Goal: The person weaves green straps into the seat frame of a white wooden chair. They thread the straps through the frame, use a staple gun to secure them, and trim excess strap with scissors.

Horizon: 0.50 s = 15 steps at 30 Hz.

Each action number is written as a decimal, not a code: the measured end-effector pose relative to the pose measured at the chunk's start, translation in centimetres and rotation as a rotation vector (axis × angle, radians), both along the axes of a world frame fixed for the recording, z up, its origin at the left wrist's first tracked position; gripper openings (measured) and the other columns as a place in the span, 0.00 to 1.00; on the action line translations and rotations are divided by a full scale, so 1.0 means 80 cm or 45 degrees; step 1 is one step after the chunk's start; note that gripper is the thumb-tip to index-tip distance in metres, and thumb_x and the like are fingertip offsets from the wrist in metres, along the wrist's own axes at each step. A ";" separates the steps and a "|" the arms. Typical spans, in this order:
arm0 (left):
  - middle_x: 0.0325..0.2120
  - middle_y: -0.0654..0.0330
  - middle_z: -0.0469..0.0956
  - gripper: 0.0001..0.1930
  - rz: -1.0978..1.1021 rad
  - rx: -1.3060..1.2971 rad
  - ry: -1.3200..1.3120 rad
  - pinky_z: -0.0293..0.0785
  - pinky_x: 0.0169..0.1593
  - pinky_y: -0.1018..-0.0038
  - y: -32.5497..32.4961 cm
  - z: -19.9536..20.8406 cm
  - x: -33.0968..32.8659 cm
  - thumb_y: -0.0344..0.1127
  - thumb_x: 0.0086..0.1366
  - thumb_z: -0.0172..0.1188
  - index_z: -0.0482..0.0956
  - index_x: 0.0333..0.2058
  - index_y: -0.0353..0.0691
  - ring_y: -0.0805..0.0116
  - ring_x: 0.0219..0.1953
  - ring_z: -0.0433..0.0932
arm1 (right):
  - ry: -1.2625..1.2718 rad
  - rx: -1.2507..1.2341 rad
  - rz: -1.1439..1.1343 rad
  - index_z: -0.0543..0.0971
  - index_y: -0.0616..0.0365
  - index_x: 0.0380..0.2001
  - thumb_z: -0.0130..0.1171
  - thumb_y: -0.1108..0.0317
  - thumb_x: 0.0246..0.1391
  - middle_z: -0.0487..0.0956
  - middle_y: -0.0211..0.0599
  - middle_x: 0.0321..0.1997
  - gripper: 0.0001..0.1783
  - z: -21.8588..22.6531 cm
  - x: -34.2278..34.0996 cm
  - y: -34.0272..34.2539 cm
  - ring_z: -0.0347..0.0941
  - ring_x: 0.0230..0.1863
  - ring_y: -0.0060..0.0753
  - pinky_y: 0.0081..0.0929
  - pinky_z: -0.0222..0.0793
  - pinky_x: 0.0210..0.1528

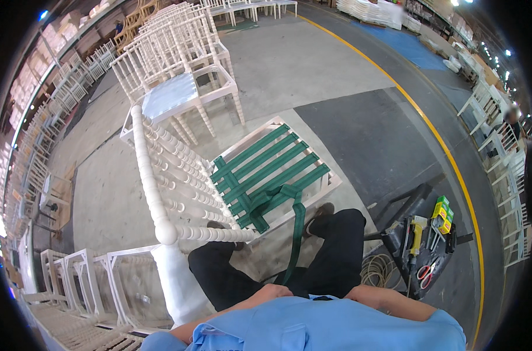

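In front of my knees stands a white chair with a turned-spindle back [150, 187]. Dark green webbing straps [275, 161] stretch across its open seat frame [331, 180], with one cross strap woven near the back. A loose length of the same webbing [297, 225] folds over the seat and hangs down between my legs toward my lap. My left hand [270, 294] rests at my lap beside the strap's lower end; its fingers are mostly hidden. By my right thigh is my right hand [355, 292], fingers tucked out of sight.
At my right, a black stand [402, 243] holds a yellow-handled tool [417, 237], red-handled scissors [425, 272] and a green-yellow box [443, 213]. A coiled hose [377, 272] lies beside it. White chair frames [210, 88] stand ahead, others [90, 281] at left.
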State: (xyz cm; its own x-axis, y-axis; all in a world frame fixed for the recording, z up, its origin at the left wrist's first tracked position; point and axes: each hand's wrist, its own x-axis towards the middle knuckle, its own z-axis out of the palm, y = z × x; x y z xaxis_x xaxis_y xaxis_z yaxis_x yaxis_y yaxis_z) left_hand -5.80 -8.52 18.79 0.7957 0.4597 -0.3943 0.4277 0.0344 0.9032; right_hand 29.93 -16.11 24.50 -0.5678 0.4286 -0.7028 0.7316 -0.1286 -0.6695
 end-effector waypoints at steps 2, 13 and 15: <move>0.40 0.47 0.85 0.16 -0.064 -0.015 -0.024 0.80 0.48 0.62 0.009 0.000 0.010 0.40 0.70 0.61 0.85 0.44 0.31 0.51 0.42 0.86 | -0.022 -0.025 0.004 0.87 0.59 0.45 0.64 0.57 0.60 0.87 0.51 0.44 0.18 0.001 0.004 0.002 0.85 0.47 0.52 0.45 0.78 0.48; 0.34 0.55 0.82 0.07 -0.215 0.166 -0.260 0.78 0.41 0.67 0.013 -0.013 0.048 0.32 0.68 0.63 0.85 0.40 0.36 0.60 0.37 0.83 | -0.032 -0.038 0.004 0.88 0.61 0.37 0.65 0.60 0.56 0.86 0.50 0.33 0.15 0.001 0.021 -0.004 0.84 0.38 0.49 0.45 0.75 0.40; 0.35 0.54 0.84 0.07 -0.187 0.065 -0.174 0.79 0.40 0.68 0.021 0.032 0.091 0.30 0.66 0.66 0.87 0.42 0.37 0.61 0.37 0.84 | 0.050 -0.073 -0.103 0.88 0.60 0.39 0.66 0.59 0.55 0.87 0.49 0.34 0.16 -0.009 0.024 -0.022 0.84 0.38 0.47 0.43 0.76 0.40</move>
State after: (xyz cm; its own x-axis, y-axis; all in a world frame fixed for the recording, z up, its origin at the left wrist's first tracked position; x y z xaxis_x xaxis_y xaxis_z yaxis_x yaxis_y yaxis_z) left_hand 1.50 -6.80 21.31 0.9002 0.3515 -0.2570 0.2979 -0.0667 0.9523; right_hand 31.85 -17.90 23.81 -0.5605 0.4340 -0.7054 0.6909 -0.2246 -0.6872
